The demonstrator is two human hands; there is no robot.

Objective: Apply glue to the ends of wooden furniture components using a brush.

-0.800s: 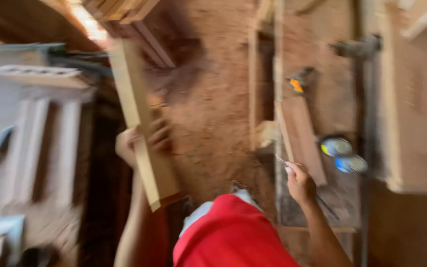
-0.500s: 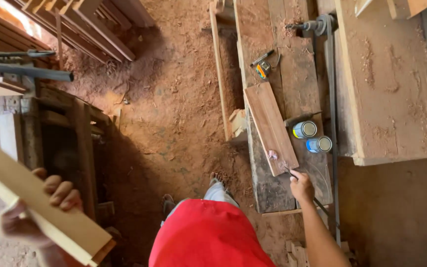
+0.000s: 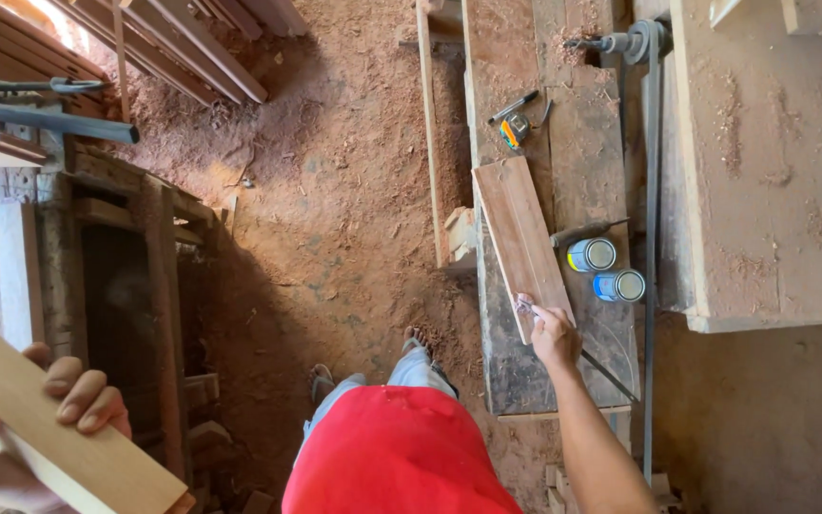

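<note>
Left hand [image 3: 68,405] wrapped around a pale plank [image 3: 59,438] held off to the side, right hand [image 3: 552,333] pinching a small tool on the reddish board [image 3: 523,243] at the surface's [image 3: 525,376] near edge, where a careless nudge could topple the two cans [image 3: 606,269] alongside.

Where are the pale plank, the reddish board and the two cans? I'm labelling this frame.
pale plank [image 3: 59,433], head view, its broad top face.
reddish board [image 3: 522,238], head view, mid-face.
two cans [image 3: 591,254], head view, upper can's lid.
</note>
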